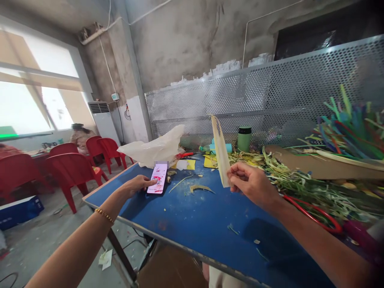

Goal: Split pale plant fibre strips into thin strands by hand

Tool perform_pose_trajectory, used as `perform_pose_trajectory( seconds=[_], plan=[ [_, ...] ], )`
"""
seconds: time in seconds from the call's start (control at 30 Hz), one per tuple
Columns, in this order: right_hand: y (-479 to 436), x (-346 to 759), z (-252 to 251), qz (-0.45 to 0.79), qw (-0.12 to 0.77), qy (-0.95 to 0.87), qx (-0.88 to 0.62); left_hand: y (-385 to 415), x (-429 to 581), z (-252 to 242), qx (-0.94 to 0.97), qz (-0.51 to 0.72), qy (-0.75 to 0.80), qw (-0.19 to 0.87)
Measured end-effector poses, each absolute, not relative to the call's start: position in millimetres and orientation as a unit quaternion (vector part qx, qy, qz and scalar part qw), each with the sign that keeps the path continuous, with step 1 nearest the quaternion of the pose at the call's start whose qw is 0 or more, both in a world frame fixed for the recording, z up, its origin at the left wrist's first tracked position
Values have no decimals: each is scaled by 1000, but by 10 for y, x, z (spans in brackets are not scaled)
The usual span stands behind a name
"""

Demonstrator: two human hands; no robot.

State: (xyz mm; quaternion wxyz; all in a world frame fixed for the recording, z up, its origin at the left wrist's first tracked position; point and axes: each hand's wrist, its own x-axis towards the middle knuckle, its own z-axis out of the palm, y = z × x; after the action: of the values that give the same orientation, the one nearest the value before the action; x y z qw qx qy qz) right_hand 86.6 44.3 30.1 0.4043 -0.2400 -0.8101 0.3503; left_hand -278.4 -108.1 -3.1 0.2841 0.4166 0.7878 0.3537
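My left hand [136, 186] is at the left edge of a smartphone [159, 174] with a lit screen. Its thumb lies on the glass; the other fingers are mostly hidden behind or beside the phone. In a pinch between thumb and fingers, my right hand [252, 182] holds the lower end of a pale, dried husk leaf [221, 154], upright above the blue table [192, 224]. Between the hands, a curved husk scrap [202, 187] and a thin stem [181, 183] lie on the tabletop.
A white plastic bag [156, 148] sits behind the phone. Farther back stand a green canister [244, 139] and a light-blue roll [222, 148]. Dried strips [312, 200] and red-handled scissors [315, 212] crowd the right. Red chairs [72, 172] and a seated person are at left.
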Motion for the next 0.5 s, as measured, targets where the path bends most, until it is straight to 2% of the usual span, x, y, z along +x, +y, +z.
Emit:
perform_pose_trajectory(
  seconds=[0.13,0.27,0.5],
  plan=[
    [400,864,300,342,400,-819,-228,-993,-2930,40,419,311,777,352],
    [383,872,299,329,396,-827,-226,-971,-2991,74,385,333,742,436],
    [320,849,305,299,392,-840,-226,-970,-2960,-65,387,386,721,427]
  ],
)
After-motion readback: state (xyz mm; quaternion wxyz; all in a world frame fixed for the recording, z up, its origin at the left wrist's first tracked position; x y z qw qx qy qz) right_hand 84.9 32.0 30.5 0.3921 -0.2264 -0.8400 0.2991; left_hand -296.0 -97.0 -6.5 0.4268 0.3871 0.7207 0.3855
